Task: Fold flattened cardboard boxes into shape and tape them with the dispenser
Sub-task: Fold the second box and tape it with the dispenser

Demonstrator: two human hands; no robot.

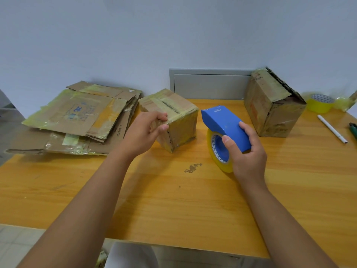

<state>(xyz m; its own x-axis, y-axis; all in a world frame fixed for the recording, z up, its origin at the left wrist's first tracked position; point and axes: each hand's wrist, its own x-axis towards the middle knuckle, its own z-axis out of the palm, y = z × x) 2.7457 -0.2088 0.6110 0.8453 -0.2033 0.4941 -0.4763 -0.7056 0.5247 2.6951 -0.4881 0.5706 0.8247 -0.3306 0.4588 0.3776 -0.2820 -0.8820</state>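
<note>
A small folded cardboard box (179,120), taped along its top seam, stands on the wooden table (173,200) at centre. My left hand (146,130) grips its near left top corner, thumb on the side face. My right hand (245,151) grips the blue tape dispenser (222,122) with its yellowish tape roll (216,149), held just right of the box and close above the table. A pile of flattened cardboard boxes (77,117) lies at the left.
A larger folded box (272,105) stands at the back right. Beyond it are a spare yellow tape roll (319,102), a white pen (332,131) and a dark green tool (353,129) at the right edge. A grey wall panel (208,84) sits behind the table.
</note>
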